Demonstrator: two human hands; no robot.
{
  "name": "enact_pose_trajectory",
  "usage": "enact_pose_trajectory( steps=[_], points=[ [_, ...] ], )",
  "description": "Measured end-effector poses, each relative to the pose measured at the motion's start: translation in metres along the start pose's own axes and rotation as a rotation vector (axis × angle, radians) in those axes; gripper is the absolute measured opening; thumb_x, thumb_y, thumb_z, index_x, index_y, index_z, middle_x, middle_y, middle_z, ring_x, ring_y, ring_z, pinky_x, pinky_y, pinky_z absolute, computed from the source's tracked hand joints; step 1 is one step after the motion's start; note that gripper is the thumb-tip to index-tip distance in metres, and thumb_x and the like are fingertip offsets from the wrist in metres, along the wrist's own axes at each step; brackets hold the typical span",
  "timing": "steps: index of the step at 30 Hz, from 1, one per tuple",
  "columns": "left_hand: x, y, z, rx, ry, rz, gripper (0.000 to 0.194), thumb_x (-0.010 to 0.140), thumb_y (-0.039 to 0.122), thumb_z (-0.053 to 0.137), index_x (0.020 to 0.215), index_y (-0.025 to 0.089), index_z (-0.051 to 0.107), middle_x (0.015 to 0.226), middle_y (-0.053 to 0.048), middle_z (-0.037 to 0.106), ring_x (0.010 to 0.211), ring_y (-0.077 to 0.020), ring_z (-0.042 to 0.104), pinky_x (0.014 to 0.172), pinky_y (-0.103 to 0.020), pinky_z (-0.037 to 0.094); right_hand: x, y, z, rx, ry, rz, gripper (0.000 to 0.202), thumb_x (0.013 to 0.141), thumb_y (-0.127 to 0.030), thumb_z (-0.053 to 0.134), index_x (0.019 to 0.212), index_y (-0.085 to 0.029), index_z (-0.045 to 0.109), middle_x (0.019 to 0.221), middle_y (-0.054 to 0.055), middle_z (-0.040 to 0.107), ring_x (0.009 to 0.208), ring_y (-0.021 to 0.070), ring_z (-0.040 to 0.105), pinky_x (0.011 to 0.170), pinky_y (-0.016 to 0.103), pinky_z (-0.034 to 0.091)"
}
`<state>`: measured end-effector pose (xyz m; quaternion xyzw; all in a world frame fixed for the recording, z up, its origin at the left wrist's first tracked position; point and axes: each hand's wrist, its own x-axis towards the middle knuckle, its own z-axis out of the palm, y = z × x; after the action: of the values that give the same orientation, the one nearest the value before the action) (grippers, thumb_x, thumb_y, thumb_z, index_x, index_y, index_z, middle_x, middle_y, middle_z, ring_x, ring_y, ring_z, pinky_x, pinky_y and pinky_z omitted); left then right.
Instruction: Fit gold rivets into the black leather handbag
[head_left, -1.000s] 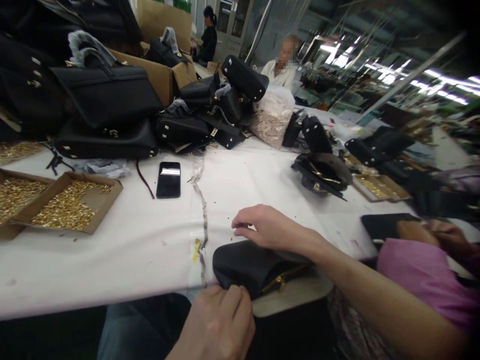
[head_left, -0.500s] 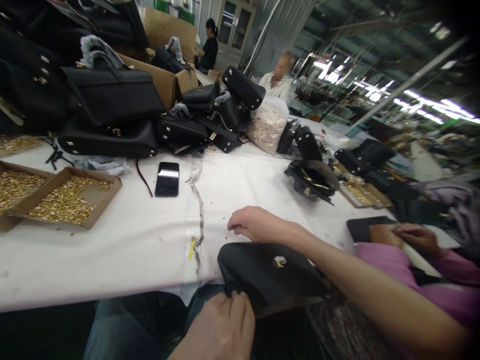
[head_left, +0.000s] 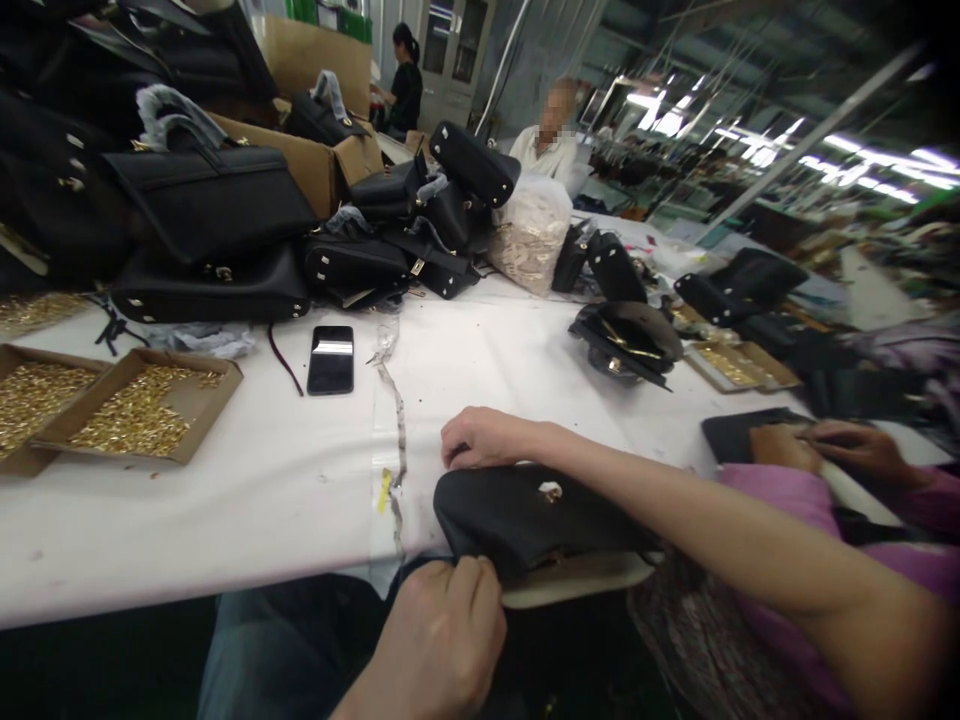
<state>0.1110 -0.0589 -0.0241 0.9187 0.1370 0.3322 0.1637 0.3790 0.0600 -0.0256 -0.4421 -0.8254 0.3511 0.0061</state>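
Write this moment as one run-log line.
left hand: pinching black bag; right hand: by its far side; phone: on table

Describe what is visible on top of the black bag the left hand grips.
On the black bag sits a small white and gold fitting. The right forearm covers part of the bag's far side, the left hand part of its near edge; those areas cannot be seen.

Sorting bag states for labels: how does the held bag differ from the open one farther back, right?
The held bag lies at the table's near edge, a panel facing up; the other bag sits farther back, its mouth gaping open. The left hand grips the held bag by a corner; no hand touches the other bag. Both are black with gold-toned metal.
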Motion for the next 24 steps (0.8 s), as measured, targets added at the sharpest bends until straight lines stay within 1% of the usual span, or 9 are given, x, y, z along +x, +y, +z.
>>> enact_pose_trajectory(
  steps=[5,7,9,12,14,17,19,22,24],
  points=[
    [0.009,0.006,-0.004,-0.022,-0.011,-0.137,0.016,0.1,0.005,0.056,0.098,0.02,0.06,0.08,-0.002,0.061,0.064,-0.0213,0.058,0.056,-0.037,0.042,-0.001,-0.01,-0.019,-0.227,0.037,0.035,0.014,0.097,-0.024,0.071,0.099,-0.021,0.085,0.096,0.007,0.083,0.086,0.021,0.072,0.076,0.029,0.047],
    [0.012,0.005,-0.006,-0.066,-0.021,-0.211,0.019,0.103,0.009,0.054,0.09,0.022,0.057,0.077,-0.001,0.06,0.063,-0.0192,0.057,0.058,-0.036,0.038,-0.011,-0.02,-0.034,-0.206,0.17,0.03,0.016,0.098,-0.021,0.069,0.099,-0.019,0.084,0.092,0.006,0.083,0.082,0.019,0.071,0.077,0.029,0.048],
    [0.018,0.001,-0.008,-0.107,-0.026,-0.279,0.023,0.105,0.013,0.052,0.084,0.022,0.055,0.074,-0.001,0.059,0.063,-0.0176,0.057,0.059,-0.035,0.033,-0.029,-0.039,-0.051,-0.125,0.371,0.027,0.015,0.099,-0.021,0.069,0.1,-0.018,0.084,0.088,0.004,0.082,0.078,0.0172,0.071,0.076,0.028,0.051],
    [0.033,-0.009,-0.015,-0.176,-0.069,-0.388,0.026,0.102,0.017,0.055,0.076,0.021,0.053,0.071,-0.002,0.059,0.064,-0.0164,0.057,0.06,-0.034,0.03,-0.068,-0.087,-0.072,0.034,0.647,0.051,0.013,0.096,-0.027,0.076,0.099,-0.019,0.086,0.086,0.002,0.082,0.075,0.0173,0.072,0.072,0.029,0.056],
    [0.047,-0.019,-0.021,-0.248,-0.108,-0.495,0.028,0.098,0.021,0.06,0.07,0.02,0.054,0.066,-0.001,0.058,0.061,-0.015,0.054,0.06,-0.032,0.028,-0.095,-0.124,-0.077,0.112,0.76,0.058,0.014,0.094,-0.032,0.081,0.098,-0.019,0.087,0.087,0.003,0.083,0.076,0.0193,0.075,0.071,0.031,0.06],
    [0.07,-0.035,-0.03,-0.323,-0.132,-0.607,0.029,0.091,0.024,0.065,0.063,0.019,0.059,0.057,0.001,0.053,0.056,-0.0133,0.049,0.058,-0.031,0.028,-0.126,-0.17,-0.065,0.221,0.862,0.097,0.014,0.095,-0.033,0.084,0.101,-0.021,0.087,0.088,0.004,0.083,0.078,0.0208,0.077,0.073,0.033,0.064],
    [0.082,-0.045,-0.033,-0.35,-0.146,-0.623,0.026,0.086,0.022,0.065,0.06,0.018,0.062,0.054,0.001,0.053,0.055,-0.0132,0.05,0.058,-0.03,0.03,-0.135,-0.184,-0.044,0.308,0.898,0.156,0.015,0.097,-0.032,0.082,0.106,-0.021,0.086,0.087,0.004,0.083,0.076,0.0202,0.078,0.072,0.032,0.065],
    [0.092,-0.058,-0.035,-0.404,-0.188,-0.65,0.02,0.081,0.022,0.064,0.063,0.017,0.07,0.054,0.0,0.059,0.055,-0.0145,0.056,0.057,-0.029,0.034,-0.134,-0.182,-0.008,0.351,0.91,0.222,0.015,0.101,-0.03,0.076,0.11,-0.021,0.085,0.089,0.004,0.082,0.078,0.0199,0.078,0.074,0.032,0.065],
    [0.093,-0.064,-0.035,-0.427,-0.2,-0.646,0.019,0.081,0.025,0.065,0.066,0.016,0.074,0.056,-0.001,0.063,0.057,-0.0152,0.058,0.057,-0.028,0.036,-0.128,-0.171,0.01,0.266,0.901,0.223,0.015,0.103,-0.026,0.073,0.11,-0.022,0.085,0.095,0.005,0.082,0.084,0.0202,0.078,0.077,0.032,0.063]
  ],
)
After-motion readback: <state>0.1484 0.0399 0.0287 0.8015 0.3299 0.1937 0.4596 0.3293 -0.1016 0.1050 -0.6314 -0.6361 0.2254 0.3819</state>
